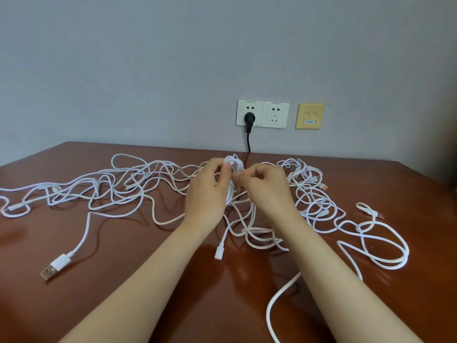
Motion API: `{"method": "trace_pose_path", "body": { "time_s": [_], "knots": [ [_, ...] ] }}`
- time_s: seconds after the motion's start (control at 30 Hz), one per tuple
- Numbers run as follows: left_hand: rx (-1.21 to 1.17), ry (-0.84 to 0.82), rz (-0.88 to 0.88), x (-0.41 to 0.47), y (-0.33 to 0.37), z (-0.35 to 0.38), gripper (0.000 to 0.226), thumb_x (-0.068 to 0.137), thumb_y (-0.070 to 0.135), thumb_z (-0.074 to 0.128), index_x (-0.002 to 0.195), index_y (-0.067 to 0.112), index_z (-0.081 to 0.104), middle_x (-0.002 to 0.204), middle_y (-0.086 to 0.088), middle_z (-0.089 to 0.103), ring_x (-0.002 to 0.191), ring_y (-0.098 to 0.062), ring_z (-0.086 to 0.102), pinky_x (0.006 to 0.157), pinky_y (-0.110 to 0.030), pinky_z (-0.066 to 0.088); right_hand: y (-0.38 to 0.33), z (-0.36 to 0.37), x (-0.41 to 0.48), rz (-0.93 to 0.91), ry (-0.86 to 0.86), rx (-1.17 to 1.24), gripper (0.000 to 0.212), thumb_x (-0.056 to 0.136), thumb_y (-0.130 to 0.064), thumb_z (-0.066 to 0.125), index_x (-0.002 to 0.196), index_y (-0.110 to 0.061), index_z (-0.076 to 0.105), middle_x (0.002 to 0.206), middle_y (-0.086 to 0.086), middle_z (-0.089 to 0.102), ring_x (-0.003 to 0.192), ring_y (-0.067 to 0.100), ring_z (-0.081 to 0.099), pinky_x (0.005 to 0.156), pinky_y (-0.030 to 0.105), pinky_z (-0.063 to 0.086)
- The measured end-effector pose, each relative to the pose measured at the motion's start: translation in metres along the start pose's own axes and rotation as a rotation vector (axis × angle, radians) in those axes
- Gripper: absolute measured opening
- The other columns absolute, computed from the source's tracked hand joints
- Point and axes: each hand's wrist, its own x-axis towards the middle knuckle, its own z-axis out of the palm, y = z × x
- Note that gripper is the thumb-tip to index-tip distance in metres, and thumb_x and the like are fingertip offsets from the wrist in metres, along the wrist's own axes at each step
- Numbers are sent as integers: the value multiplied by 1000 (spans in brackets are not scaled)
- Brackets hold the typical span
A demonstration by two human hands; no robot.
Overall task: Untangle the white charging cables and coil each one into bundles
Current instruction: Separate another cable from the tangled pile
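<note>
Brown table [123, 305] — left hand [207, 194] grips limp coil [233, 167], right hand [264, 184] pinches its end — grasp near plugs, likely snag-prone.

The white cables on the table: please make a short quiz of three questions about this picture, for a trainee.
1. True or false: the black plug sits in the left wall socket.
2. What do the left hand and the right hand hold between them? A) a coil of white cable B) the black plug C) nothing
3. Fill in: the flat USB plug lies on the table on the person's ____ side.

Key: 1 true; 2 A; 3 left.
</note>
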Motion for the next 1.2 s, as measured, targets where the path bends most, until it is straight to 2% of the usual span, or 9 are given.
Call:
{"method": "trace_pose_path", "body": {
  "time_s": [0.13, 0.27, 0.33, 0.53, 0.73, 0.87, 1.0, 1.1, 1.2],
  "knots": [
    [114, -83, 104, -4, 4, -4, 13, 98, 27, 43, 96, 30, 56, 67, 17, 54, 57, 1, 48, 54, -13, 32, -2, -11, 2, 212, -64, 82, 12, 81, -13, 66, 73, -5, 66, 56, -5, 59, 61, 10, 54, 62, 24, 42],
    [180, -150, 193, -6, 3, -5, 23, 98, 28, 42, 108, 19, 61, 90, 11, 62, 72, -6, 50, 61, -18, 33, -4, -7, 16, 493, -29, -73, 19, 81, -26, 70, 75, -9, 62, 59, 3, 51, 46, 12, 42, 42, 17, 39],
    [187, -165, 221, -5, 2, -5, 23, 98, 27, 43, 110, 19, 61, 95, 9, 63, 70, -4, 48, 63, -12, 34, -4, -5, 20, 546, -37, -147, 24, 81, -32, 69, 78, -10, 61, 62, 4, 50, 46, 13, 40, 46, 20, 38],
    [185, -223, 236, -4, 4, -6, 24, 99, 28, 41, 112, 19, 59, 90, 15, 57, 69, 2, 50, 62, -10, 34, -3, -24, 11, 488, -164, 95, 15, 83, -15, 68, 96, -7, 66, 80, 6, 55, 56, 11, 38, 62, 24, 37],
    [146, -281, 241, -5, 5, -8, 22, 98, 26, 42, 108, 19, 60, 87, 16, 57, 69, 10, 52, 62, -9, 36, 3, -16, 24, 531, -144, -73, 26, 86, -19, 64, 108, -5, 62, 81, 7, 56, 56, 12, 36, 59, 20, 39],
    [196, -326, 223, -6, 4, -6, 19, 97, 30, 43, 108, 25, 58, 96, 17, 56, 72, 3, 53, 64, -15, 37, 6, -11, 32, 598, -160, -208, 6, 85, -16, 62, 84, -11, 58, 66, 3, 51, 56, 12, 35, 55, 22, 37],
    [158, -297, 165, -4, 2, -5, 10, 91, 21, 51, 95, 26, 59, 86, 21, 47, 59, -2, 47, 58, -18, 31, 10, -18, 31, 488, -199, -227, 20, 89, -9, 54, 70, -14, 47, 65, 3, 45, 56, 11, 40, 45, 17, 38],
    [36, -300, 152, -4, 3, -3, 14, 88, 7, 54, 94, 15, 64, 84, 16, 48, 61, 0, 47, 60, -12, 35, 5, -21, 25, 381, -198, -285, 28, 90, -12, 48, 65, -16, 39, 68, 0, 40, 69, 19, 45, 56, 25, 39],
    [-40, -283, 155, -6, 4, -3, 21, 87, 1, 54, 92, 19, 62, 84, 14, 49, 65, 3, 48, 60, -8, 37, 0, -19, 17, 296, -158, -384, 25, 80, -9, 54, 59, -11, 41, 58, 1, 40, 55, 18, 39, 53, 28, 32]
  ]
}}
